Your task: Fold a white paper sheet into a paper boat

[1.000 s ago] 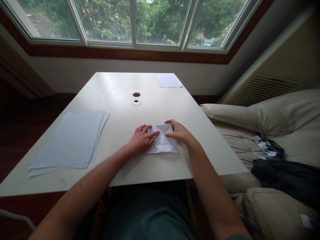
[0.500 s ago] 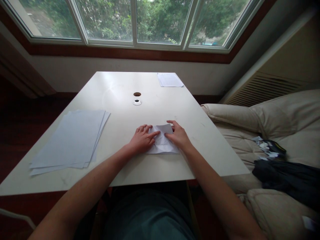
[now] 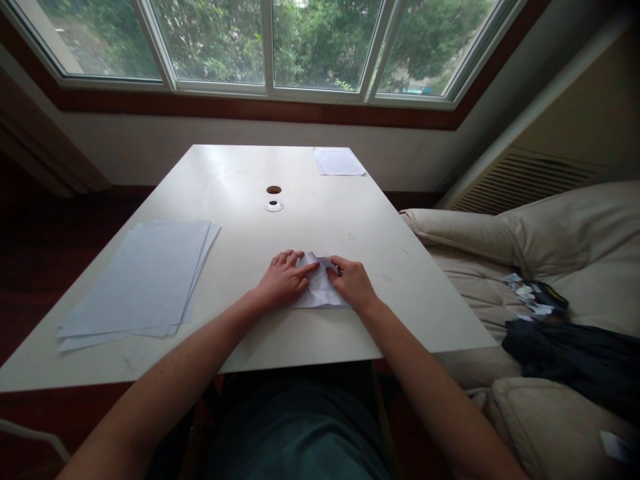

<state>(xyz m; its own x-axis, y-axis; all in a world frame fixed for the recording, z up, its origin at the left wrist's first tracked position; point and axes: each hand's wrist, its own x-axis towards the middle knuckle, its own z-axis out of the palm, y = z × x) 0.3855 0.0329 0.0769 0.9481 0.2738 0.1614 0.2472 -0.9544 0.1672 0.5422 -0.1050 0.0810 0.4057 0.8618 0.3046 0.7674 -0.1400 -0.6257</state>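
A creased, partly folded sheet of white paper [image 3: 321,295] lies on the table in front of me. My left hand [image 3: 286,279] rests flat on its left side, fingers spread, the index finger reaching onto the paper. At the right side, my right hand [image 3: 353,282] has its thumb and fingers closed on the paper's upper right part, which bends up between them. Both hands cover portions of the sheet, so its full outline is hidden.
A stack of loose white sheets [image 3: 145,280] lies at the left of the white table [image 3: 240,233]. More papers [image 3: 339,162] sit at the far right corner, near a round hole with a ring [image 3: 273,206]. A beige sofa [image 3: 465,233] with dark cloth [image 3: 565,353] stands to the right.
My right hand has closed on the paper's right part and drawn it leftward, bending it over. The left hand has stayed in place.
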